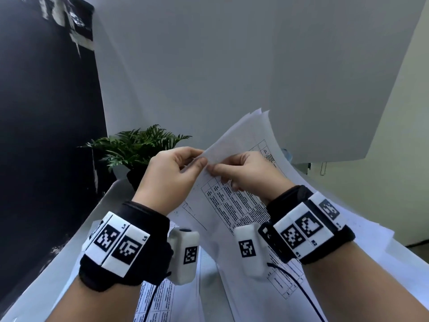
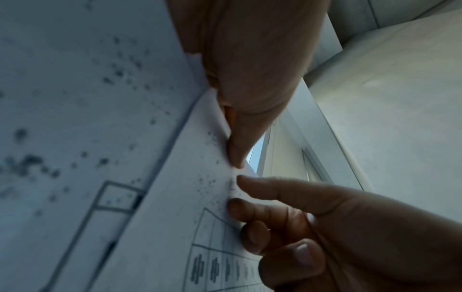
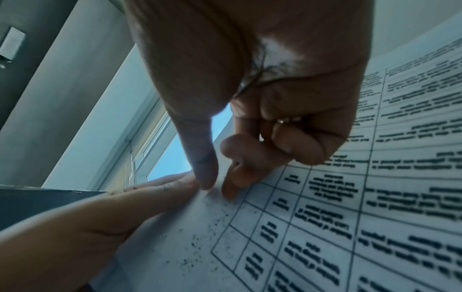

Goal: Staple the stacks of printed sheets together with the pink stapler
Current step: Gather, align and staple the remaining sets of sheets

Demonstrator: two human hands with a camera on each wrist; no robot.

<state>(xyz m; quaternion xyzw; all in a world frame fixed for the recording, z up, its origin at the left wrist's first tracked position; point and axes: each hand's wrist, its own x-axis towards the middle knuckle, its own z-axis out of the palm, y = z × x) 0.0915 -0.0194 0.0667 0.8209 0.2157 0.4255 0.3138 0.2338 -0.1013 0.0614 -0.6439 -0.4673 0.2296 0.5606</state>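
A stack of printed sheets (image 1: 241,205) with ruled tables is held up above the table, its top end curling away from me. My left hand (image 1: 200,159) pinches the stack's left corner, thumb on the printed side. My right hand (image 1: 216,169) pinches the same corner right beside it, thumb and forefinger tips together. In the left wrist view the left hand (image 2: 235,158) grips the sheets' (image 2: 150,197) edge. The right wrist view shows the right hand (image 3: 217,189) nipping the corner of the sheets (image 3: 325,217). No pink stapler is in view.
More printed sheets (image 1: 162,298) lie on the white table (image 1: 69,263) under my wrists. A potted fern (image 1: 139,145) stands just behind my left hand. A black panel (image 1: 46,112) rises at the left, and a large white backdrop (image 1: 232,66) hangs behind.
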